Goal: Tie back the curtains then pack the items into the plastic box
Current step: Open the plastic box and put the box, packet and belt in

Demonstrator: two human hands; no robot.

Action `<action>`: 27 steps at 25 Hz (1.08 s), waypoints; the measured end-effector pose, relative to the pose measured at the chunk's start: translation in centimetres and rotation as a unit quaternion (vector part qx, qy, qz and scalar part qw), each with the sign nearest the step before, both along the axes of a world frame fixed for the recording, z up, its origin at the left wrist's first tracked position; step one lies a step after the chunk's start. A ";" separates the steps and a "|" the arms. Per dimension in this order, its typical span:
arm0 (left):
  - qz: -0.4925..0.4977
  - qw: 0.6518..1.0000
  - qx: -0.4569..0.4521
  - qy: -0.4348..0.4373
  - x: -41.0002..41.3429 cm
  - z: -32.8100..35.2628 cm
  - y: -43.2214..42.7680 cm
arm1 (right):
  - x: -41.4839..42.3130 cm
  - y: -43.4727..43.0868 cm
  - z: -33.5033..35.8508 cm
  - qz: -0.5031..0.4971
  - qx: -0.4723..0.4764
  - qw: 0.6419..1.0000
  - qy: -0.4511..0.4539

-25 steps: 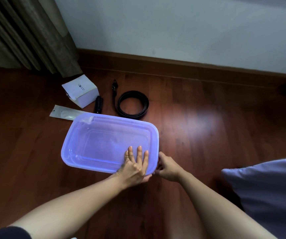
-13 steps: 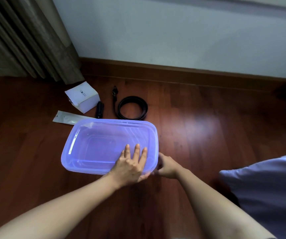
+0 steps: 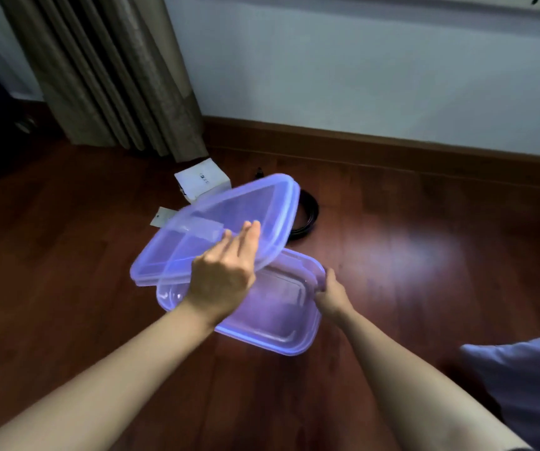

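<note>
At the far left the curtain [image 3: 99,70] hung in brown folds down to the wooden floor [image 3: 50,255]. Just past its hem sat a small white carton [image 3: 202,181], at about eleven o'clock from the plastic box [image 3: 278,320]. Toward ten o'clock a flat clear packet [image 3: 163,217] showed partly from behind the lid.

The lid [image 3: 229,216] — translucent violet, like the box — was up off the box and tilted. Its far edge was raised toward twelve o'clock and its near-left corner was low over the box's left end. The left hand [image 3: 223,275] held it at the near long edge. Its fingers [image 3: 246,236] lay straight and close together on the lid's top face, pointing to about one o'clock. The thumb was out of sight, so how it met the underside could not be told.

The box stood open on the floor, below and to the right of that hand. At its one o'clock a black coil [image 3: 309,213] lay on the floor, half hidden behind the lid's right edge.

The right hand [image 3: 332,294] gripped the box at three o'clock — fingers curled over the short right-hand rim, the box's hollow lying to their left. In the frame's five o'clock corner lay a blue-grey cloth [image 3: 522,385].
</note>
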State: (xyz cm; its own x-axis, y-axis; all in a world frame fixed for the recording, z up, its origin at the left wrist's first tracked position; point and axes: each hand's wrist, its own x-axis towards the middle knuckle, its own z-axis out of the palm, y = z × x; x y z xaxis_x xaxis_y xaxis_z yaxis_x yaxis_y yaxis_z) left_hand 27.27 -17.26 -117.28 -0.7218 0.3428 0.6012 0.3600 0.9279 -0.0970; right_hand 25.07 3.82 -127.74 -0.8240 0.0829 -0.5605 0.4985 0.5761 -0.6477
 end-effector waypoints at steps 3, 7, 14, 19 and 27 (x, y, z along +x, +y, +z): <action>0.088 0.996 0.001 -0.002 -1.0 -0.6 -6.1 | -0.9 -0.6 0.3 -0.016 0.005 0.999 0.052; 0.207 0.976 0.010 -0.060 -0.4 -4.1 -15.2 | -1.7 -0.8 0.1 -0.015 0.017 0.997 0.077; 0.153 0.964 0.036 -0.214 4.3 -11.7 -23.2 | -1.7 -0.5 -0.5 -0.017 0.014 0.996 0.083; 0.079 0.911 0.070 -0.399 5.4 -14.3 -25.6 | -1.6 -0.2 -0.9 -0.012 0.029 0.996 0.086; 0.112 0.869 0.052 -0.479 2.6 -15.4 -25.0 | -2.3 0.3 -2.4 -0.003 0.047 0.994 0.096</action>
